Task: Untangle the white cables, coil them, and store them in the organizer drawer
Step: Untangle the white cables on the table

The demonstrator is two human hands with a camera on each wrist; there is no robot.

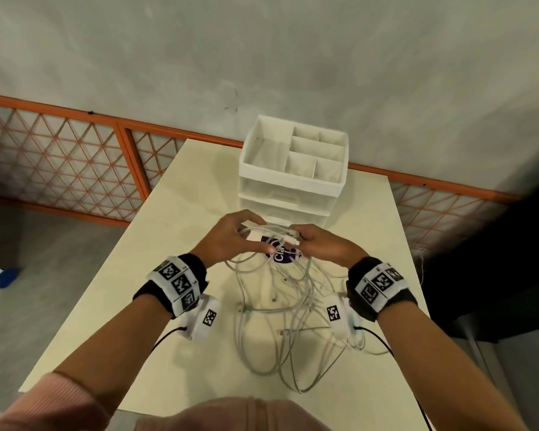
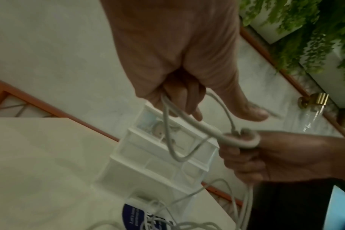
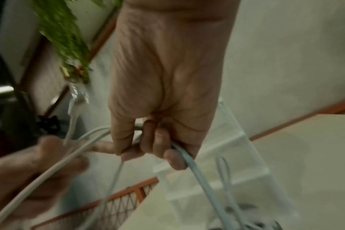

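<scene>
Just in front of the organizer (image 1: 293,169), both hands hold the white cables (image 1: 280,306) above the worktop (image 1: 168,244). The left hand (image 1: 227,236) curls round one strand, and the right hand (image 1: 321,244) pinches a small loop. The remaining tangle trails down onto the worktop, nearer the person than the organizer.

I've got both hands up over the desk (image 1: 175,219) now, close together. My left hand (image 1: 227,236) pinches a strand of the white cables (image 1: 280,309), my right hand (image 1: 321,244) grips a white connector end (image 1: 293,241) right beside it. The rest of the tangle hangs down and sprawls across the desk, partly covering a purple round sticker (image 1: 279,259). Just beyond my hands stands the white organizer (image 1: 293,169), top compartments open, clear drawers below.
</scene>
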